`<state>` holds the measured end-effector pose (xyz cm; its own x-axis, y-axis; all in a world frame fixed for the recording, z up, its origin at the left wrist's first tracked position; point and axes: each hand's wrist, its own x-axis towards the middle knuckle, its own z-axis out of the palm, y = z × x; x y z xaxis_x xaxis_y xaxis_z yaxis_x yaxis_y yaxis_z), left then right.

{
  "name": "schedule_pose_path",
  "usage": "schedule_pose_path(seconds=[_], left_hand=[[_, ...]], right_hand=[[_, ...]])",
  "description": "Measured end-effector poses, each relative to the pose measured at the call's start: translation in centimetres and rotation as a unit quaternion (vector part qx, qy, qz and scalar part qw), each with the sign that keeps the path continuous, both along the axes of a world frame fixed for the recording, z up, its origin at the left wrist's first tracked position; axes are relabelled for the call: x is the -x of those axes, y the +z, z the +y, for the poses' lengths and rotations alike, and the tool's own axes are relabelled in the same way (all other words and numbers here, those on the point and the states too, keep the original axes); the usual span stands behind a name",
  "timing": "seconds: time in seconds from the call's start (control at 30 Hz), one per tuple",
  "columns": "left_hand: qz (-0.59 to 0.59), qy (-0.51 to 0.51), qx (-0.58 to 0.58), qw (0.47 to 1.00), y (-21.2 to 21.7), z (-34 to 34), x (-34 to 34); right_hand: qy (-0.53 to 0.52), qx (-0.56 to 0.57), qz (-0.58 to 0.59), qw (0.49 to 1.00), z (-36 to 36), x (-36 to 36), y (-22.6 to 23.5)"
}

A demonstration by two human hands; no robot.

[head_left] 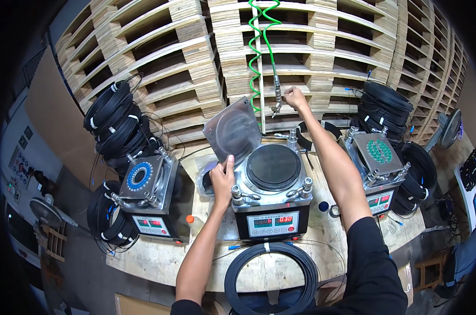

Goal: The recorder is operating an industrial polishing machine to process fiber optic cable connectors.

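My left hand [223, 181] grips the lower edge of a square metal plate [232, 128], thumb on its face. The plate is tilted up and has a round mark on it. Just right of it is the polishing machine [269, 202], with a round dark pad [273, 167] uncovered between its corner clamps. My right hand [294, 98] is raised at the far side, fingers curled closed. Close to its left hangs a metal air gun [277, 94] on a green coiled hose [272, 47]. What the right fingers hold, if anything, is hidden.
Similar machines with fitted plates stand left [148, 184] and right [377, 157]. Black cable coils [117, 115] are stacked behind them; another coil [232, 283] lies at the near table edge. An orange-capped bottle [192, 223] stands left. Wooden pallets [169, 52] wall off the back.
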<state>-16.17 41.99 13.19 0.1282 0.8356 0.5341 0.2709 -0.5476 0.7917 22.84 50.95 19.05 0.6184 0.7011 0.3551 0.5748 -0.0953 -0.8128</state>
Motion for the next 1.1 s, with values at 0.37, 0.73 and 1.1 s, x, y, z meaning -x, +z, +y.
schedule_pose_path(seconds=[0.37,0.73,1.1], left_hand=[[-0.004,-0.019,0.0,1.0,0.3,-0.5,-0.6],[0.02,-0.038,-0.051,0.998,-0.1,-0.2,0.1],[0.021,-0.05,-0.05,0.997,0.3,-1.1,0.1]], right_hand=[[0.041,0.071,-0.152,0.985,1.4,-2.9,-2.5],[0.246,-0.102,0.233,0.935,-16.3,12.5,7.5],[0.148,-0.196,0.234,0.941,-29.7,28.0,7.0]])
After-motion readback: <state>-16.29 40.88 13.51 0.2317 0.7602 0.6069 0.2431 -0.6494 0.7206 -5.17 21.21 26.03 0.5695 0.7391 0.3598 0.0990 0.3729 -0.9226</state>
